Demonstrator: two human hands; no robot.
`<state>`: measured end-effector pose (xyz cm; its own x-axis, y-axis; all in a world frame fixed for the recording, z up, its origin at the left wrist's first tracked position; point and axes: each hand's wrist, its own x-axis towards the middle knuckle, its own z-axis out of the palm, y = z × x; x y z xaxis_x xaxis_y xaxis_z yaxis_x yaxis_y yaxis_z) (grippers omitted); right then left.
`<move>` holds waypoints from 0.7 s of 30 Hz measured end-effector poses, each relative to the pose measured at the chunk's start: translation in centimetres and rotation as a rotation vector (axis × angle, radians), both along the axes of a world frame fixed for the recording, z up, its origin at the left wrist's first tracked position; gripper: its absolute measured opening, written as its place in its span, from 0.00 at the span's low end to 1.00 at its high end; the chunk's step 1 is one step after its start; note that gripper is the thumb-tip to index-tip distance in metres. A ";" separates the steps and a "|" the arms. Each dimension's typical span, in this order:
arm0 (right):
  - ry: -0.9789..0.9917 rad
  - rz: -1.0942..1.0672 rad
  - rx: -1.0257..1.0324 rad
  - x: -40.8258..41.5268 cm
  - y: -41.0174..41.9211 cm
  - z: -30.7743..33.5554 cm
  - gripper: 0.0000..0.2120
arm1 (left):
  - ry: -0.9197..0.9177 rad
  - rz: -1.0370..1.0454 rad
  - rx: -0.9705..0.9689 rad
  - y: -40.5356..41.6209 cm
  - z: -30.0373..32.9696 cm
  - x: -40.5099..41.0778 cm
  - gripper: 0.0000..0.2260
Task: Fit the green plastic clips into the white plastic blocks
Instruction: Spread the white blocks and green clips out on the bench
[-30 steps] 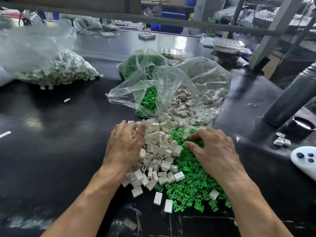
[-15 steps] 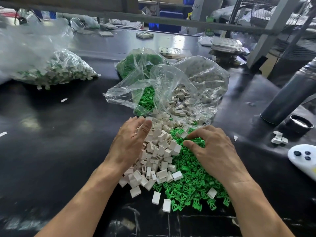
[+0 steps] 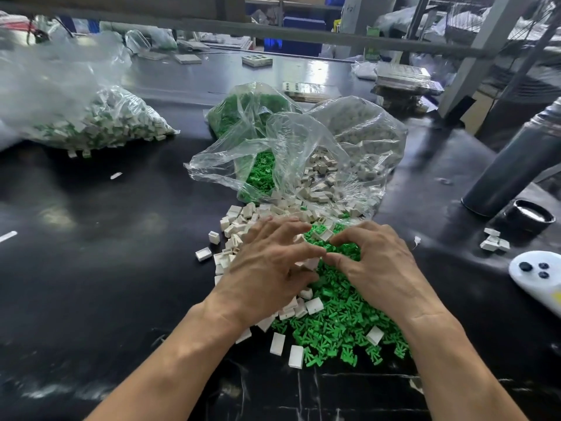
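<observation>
Worktop (image 3: 91,268): black, glossy, scuffed along the near edge; shelving and clutter behind.
White blocks (image 3: 243,220): loose heap spilling from a clear bag (image 3: 349,153), spread under and left of my left hand; a few strays near the front edge.
Green clips (image 3: 340,323): heap just right of the blocks, touching them, reaching under my right hand; more clips inside a second bag (image 3: 243,110) behind.
Left hand (image 3: 267,275): palm down over the seam of the two heaps, fingers bent toward the right hand; a white block shows just under the fingertips, grip on it likely but not clear.
Right hand (image 3: 379,268): palm down on the clips, thumb and forefinger curled inward, tips meeting the left fingertips; cannot tell what they pinch.
Far left: large bag of filled blocks (image 3: 100,126).
Right edge: dark cylinder (image 3: 516,168), black cap (image 3: 529,218), white controller (image 3: 537,278).
</observation>
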<state>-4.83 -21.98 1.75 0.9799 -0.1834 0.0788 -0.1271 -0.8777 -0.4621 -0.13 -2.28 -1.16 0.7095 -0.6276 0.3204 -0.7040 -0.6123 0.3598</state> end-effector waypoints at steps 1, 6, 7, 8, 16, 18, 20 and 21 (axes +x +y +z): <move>0.002 -0.010 -0.005 0.0 0.0 -0.1 0.15 | 0.011 0.019 -0.016 0.0 -0.1 0.1 0.19; -0.020 -0.046 -0.037 0.4 0.2 -0.8 0.11 | 0.063 0.105 -0.138 0.0 -0.2 0.3 0.18; -0.028 -0.050 -0.041 0.6 0.3 -0.9 0.09 | 0.073 0.121 -0.154 0.0 -0.1 0.3 0.18; -0.039 -0.051 -0.043 0.8 0.4 -1.0 0.07 | 0.083 0.141 -0.175 0.0 -0.1 0.4 0.18; -0.163 -0.062 -0.063 1.4 0.8 -1.5 0.03 | 0.140 0.211 -0.375 0.1 0.5 0.3 0.17; -0.173 -0.071 -0.070 1.5 0.9 -1.5 0.03 | 0.116 0.232 -0.396 0.1 0.6 0.2 0.15; -0.178 -0.078 -0.069 1.5 1.0 -1.4 0.02 | 0.090 0.257 -0.404 0.2 0.7 0.1 0.15; -0.195 -0.084 -0.067 1.4 1.0 -1.3 0.02 | 0.087 0.268 -0.408 0.3 0.7 0.1 0.15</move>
